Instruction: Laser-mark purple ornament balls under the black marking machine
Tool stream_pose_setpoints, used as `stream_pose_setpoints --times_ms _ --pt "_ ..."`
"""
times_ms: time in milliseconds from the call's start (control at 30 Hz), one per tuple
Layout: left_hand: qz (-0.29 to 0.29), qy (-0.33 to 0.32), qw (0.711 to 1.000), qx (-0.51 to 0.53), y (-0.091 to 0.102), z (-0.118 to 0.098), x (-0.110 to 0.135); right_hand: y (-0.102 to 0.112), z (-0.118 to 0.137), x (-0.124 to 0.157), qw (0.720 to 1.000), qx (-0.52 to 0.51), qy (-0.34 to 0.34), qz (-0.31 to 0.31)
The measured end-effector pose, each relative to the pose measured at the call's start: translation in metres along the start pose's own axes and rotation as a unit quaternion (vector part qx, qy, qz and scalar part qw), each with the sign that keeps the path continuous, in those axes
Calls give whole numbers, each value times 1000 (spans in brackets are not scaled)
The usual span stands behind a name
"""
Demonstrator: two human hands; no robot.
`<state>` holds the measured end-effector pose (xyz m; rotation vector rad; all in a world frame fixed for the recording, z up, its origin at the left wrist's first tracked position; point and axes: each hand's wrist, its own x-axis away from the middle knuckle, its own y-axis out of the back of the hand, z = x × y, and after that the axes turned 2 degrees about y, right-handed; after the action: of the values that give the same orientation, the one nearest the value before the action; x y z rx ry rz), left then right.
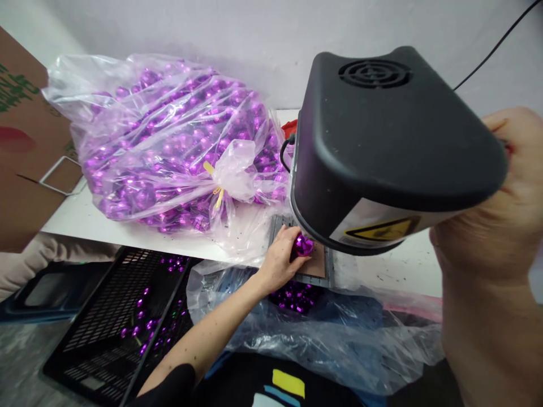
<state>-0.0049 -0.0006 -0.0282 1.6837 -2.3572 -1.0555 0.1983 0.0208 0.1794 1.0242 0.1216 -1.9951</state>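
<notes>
My left hand (pixel 280 255) pinches a shiny purple ball (pixel 304 245) and holds it on the small brown plate (pixel 317 264) under the black machine head (pixel 382 147). My right hand (pixel 504 198) is raised close to the camera at the right side of the machine head, fingers curled around something behind it that I cannot make out. A large tied clear bag full of purple balls (pixel 169 147) lies on the white table (pixel 106 223) to the left.
An open clear bag (pixel 339 333) with more purple balls lies on my lap below the table edge. A black slatted crate (pixel 119 316) with several loose purple balls sits lower left. A brown cardboard box (pixel 21 141) stands far left. A black cable (pixel 500 42) runs up right.
</notes>
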Motion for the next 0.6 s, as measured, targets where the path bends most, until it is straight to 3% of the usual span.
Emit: stream_pose_setpoints --times_ms 267,433,600 --pt "26 22 999 27 2 -7 0 0 2 0 1000 19 -3 -12" --pt "19 87 994 59 -1 -10 -2 1 -2 3 999 2 -18 36" --pt "21 113 992 45 -1 -13 -4 3 0 3 999 27 27 29"
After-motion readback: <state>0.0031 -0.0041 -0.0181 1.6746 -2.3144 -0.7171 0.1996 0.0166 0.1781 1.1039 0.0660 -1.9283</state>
